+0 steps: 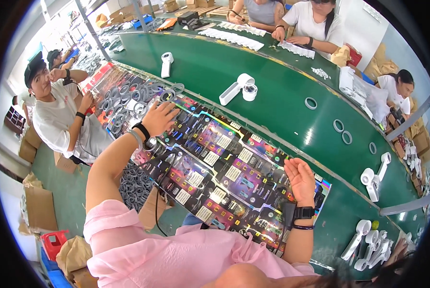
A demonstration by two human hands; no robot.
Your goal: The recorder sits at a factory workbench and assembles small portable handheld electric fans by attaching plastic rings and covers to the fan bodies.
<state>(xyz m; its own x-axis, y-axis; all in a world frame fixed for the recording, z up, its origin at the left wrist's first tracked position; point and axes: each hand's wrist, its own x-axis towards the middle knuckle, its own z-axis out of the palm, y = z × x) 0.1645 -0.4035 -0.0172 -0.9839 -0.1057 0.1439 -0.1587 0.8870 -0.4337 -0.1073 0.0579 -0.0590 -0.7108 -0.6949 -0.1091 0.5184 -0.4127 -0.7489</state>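
My left hand (159,118) reaches over the left end of a glossy printed sheet (234,174), fingers spread, beside a pile of grey rings (123,102). Its fingertips come close to the rings at the pile's edge; I cannot tell whether they touch. A dark band circles that wrist, and a grey band or ring lies against the forearm behind it. Over the sheet's right end is my right hand (300,179), its fingers stretched out and nothing in them. Dark bands are on that wrist too.
A green conveyor belt (272,103) runs beyond the sheet, carrying white handheld devices (231,93) and loose grey rings (311,102). More white devices (356,238) lie at lower right. Another person (56,108) sits left; others work across the belt. Below the sheet is a heap of rings (135,187).
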